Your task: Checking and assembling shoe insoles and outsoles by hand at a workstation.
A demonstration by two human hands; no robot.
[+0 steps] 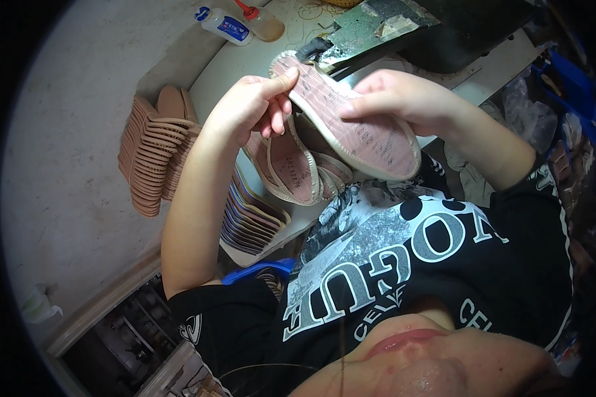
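Both hands hold a pink shoe sole [381,140] with fine stripes, dark printed marks and a cream rim, tilted over the table. My left hand [255,106] pinches its far, narrower end, thumb on the pink face and other fingers curled at the edge. Along the right edge, my right hand [397,99] grips it with the thumb pressed on the face; some of its fingers are hidden behind the sole. Just below lie several similar pink rimmed soles [293,169], overlapping one another and partly covered by the held one.
Stacked tan soles [149,162] stand against the wall at left. A row of thin coloured sheets [251,221] sits by the table's near edge. At the back are a white bottle [225,26], a red-nozzled bottle [265,23] and a worn green board [371,33].
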